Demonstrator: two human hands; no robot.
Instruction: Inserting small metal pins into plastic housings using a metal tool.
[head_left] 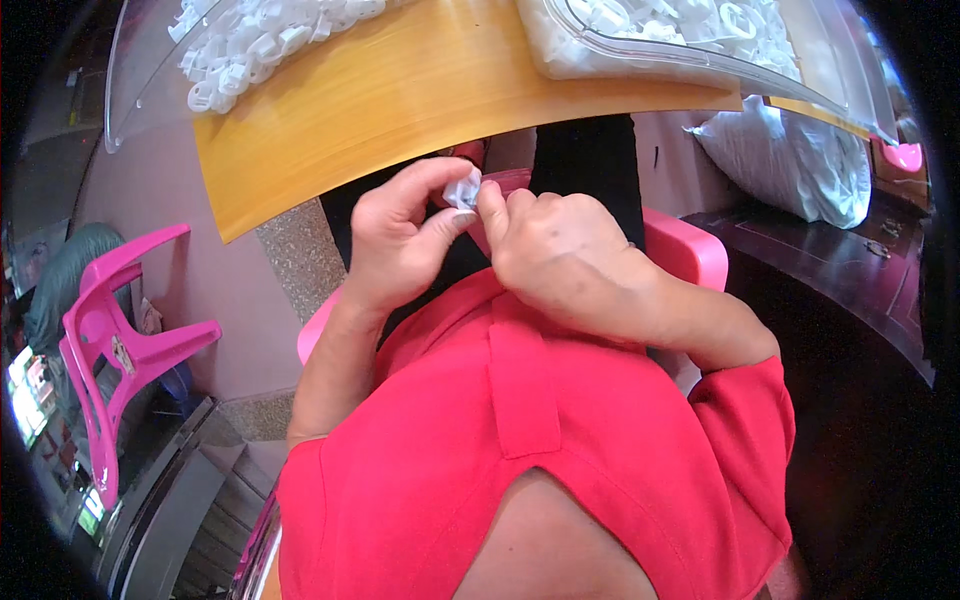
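From my remote seat, the nearest thing I see is the red top (420, 480), and past it the white piece (463, 190), held up just short of the near edge of the surface (360, 130). I judge it light and fairly stiff, perhaps a thin plastic moulding, smooth enough to slip; I'd take it by its sides, lightly, leaving the top free, though its shape is partly hidden and blurred. On my left hand (395, 235), thumb and forefinger are bent round it, parted only by its width, and pinch it from either side. My right hand (565, 250) sits opposite with its fingers (490, 205) folded; the forefinger tip meets or nearly meets the piece, and I cannot tell whether it grips anything. Farther off, a clear tub (560, 68) of white bits stands on the right of the surface, and a pile (245, 65) of similar bits lies on its left. A pale sack (800, 165) rests beyond the surface's right end.
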